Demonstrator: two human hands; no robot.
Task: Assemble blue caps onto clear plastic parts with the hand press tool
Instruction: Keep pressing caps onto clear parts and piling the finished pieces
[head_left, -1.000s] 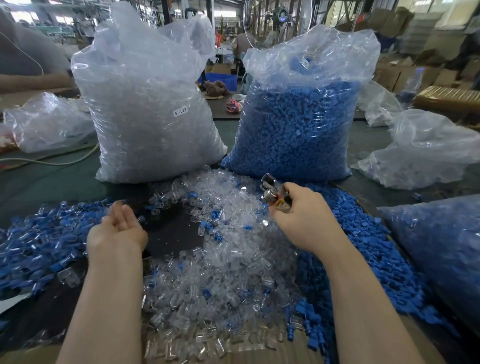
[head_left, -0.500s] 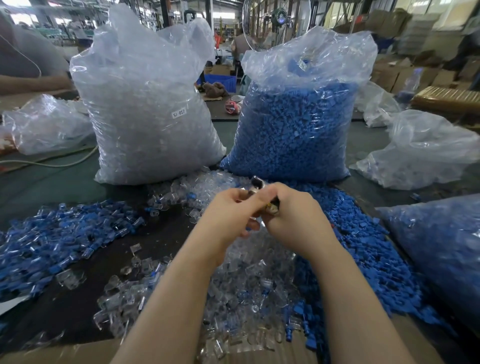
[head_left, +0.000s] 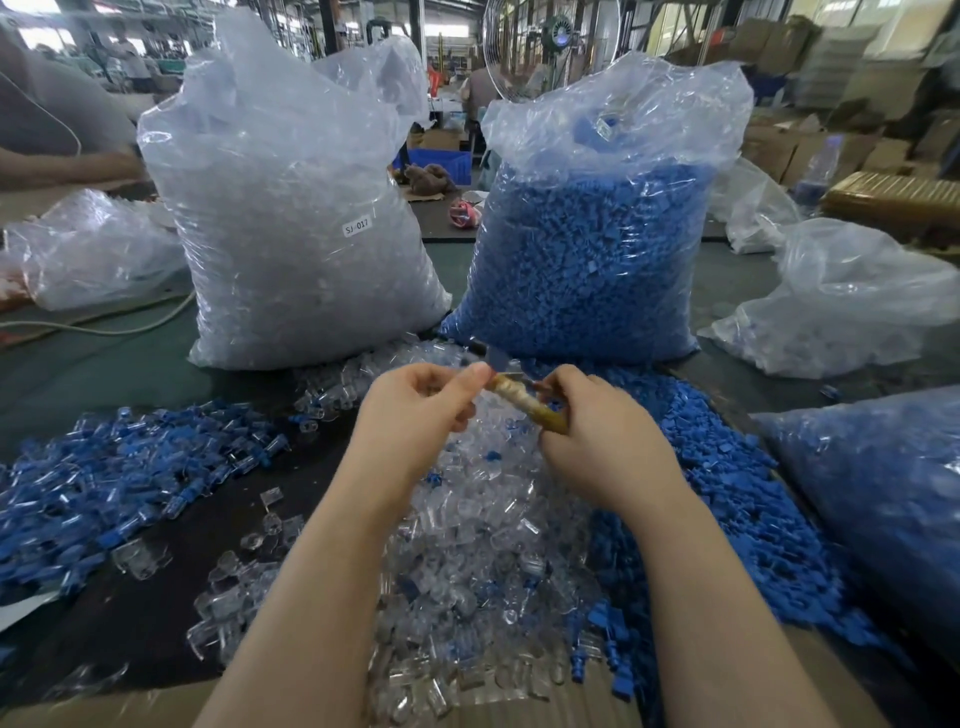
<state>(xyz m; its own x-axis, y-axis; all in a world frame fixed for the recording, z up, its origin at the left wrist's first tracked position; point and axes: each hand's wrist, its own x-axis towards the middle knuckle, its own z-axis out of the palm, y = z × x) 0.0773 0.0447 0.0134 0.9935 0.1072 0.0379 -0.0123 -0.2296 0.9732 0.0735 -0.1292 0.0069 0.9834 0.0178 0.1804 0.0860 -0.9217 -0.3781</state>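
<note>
Here the dark green work table (head_left: 93, 364) sits in a large factory hall, with cardboard boxes (head_left: 779, 150) stacked at the far right and a standing fan (head_left: 556, 36) behind the bags. Two tall clear sacks stand upright side by side at the back of the table: the bag of clear parts (head_left: 296, 234), which bears a small white label (head_left: 357, 227), and the bag of blue caps (head_left: 592, 249). Flatter plastic bags lie at the left (head_left: 88, 254) and right (head_left: 841, 306) edges, and another blue-filled bag (head_left: 878, 499) lies at the near right. Loose on the table are three heaps: finished blue-and-clear pieces (head_left: 119, 478) at the left, loose clear parts (head_left: 478, 545) in the middle, loose blue caps (head_left: 727, 499) at the right.

Both bare forearms reach forward from the bottom edge and meet above the clear heap. The left hand (head_left: 415, 415) is curled, its thumb and forefinger pinched together at the tip of the hand press tool (head_left: 524, 400); whatever small piece they pinch there cannot be made out. The right hand (head_left: 602, 441) is wrapped around the tool's lower end, fingers clamped on the handle.

The tool is slim and tilted, its yellowish handle running down to the right into the right fist, its metal head pointing up to the left, just in front of the blue sack's base.
</note>
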